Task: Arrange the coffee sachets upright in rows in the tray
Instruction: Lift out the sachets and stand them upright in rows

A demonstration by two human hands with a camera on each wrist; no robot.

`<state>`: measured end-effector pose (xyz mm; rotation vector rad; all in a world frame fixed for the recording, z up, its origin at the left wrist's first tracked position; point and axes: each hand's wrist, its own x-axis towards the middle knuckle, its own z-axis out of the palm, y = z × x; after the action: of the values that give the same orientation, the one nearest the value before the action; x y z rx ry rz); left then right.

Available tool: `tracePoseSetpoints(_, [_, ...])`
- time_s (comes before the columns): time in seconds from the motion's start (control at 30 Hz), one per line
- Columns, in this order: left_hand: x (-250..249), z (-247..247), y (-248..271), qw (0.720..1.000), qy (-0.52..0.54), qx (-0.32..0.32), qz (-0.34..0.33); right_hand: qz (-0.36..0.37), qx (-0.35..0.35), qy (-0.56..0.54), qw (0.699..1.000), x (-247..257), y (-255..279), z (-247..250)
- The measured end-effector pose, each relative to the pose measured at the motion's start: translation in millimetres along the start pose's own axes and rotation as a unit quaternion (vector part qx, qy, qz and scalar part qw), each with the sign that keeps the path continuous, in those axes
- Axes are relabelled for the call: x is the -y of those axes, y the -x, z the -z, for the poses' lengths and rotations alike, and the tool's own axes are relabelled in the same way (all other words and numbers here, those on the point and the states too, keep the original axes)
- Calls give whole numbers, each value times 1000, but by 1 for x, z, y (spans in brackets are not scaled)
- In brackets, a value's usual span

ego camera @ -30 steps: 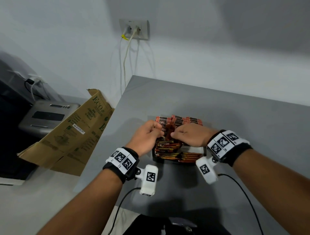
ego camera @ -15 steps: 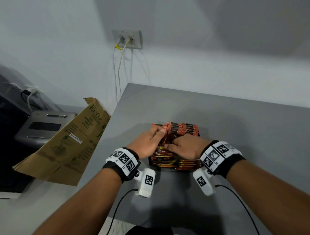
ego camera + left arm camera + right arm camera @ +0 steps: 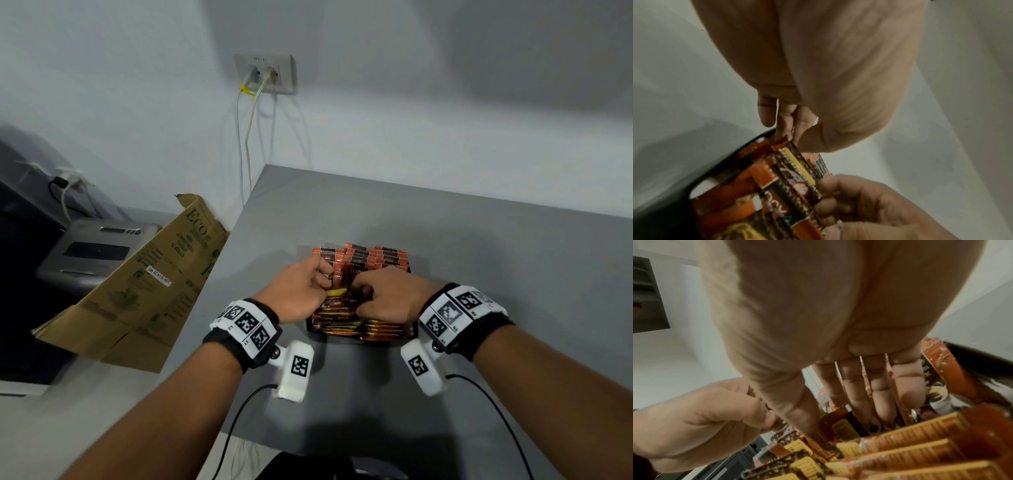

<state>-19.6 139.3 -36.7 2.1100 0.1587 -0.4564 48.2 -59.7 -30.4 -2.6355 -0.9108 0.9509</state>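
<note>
Tabletop (image 3: 479, 274) carries tray (image 3: 663, 211); sachets (image 3: 376, 260) inside it, upright rows at 12 o'clock, slumped ones at 6 o'clock. Left hand (image 3: 294, 294) enters from 8 o'clock, fingers (image 3: 786, 120) pinching sachets' top edge; right hand (image 3: 394, 298) from 4 o'clock, fingers (image 3: 881, 394) thrust among sachets, thumb clamping opposite. Step, judged: standing up the middle row; next move needs slumped ones tipped upright and packed against it. Wrist views show the grips; head view alone shows whole rows.

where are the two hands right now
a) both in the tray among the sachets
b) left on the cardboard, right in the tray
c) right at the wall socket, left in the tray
a: the left hand and right hand both have fingers down among the coffee sachets in the black tray.
</note>
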Motion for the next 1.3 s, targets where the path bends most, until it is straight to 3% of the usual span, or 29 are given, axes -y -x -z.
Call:
tracePoseSetpoints(0.17, [8,-3,0,1000,2,9,-4,34,-20,-49,998,13,0,0])
tracePoseSetpoints(0.47, [16,-6,4,998,-32,-46,-22,46,-18,-55,997,23,-5,1])
tracePoseSetpoints(0.8, [19,-13,14,994,6,-100,-45,52,-25,4,998,30,-12,-3])
tracePoseSetpoints(0.93, [20,-14,18,992,21,-122,-38,50,-58,29,997,29,-15,-7])
tracePoseSetpoints(1.13, [27,-16,19,991,39,-128,-14,48,-141,-50,988,18,13,13])
tracePoseSetpoints(1.3, [18,-15,15,987,77,-139,-32,24,-176,-250,952,7,27,18])
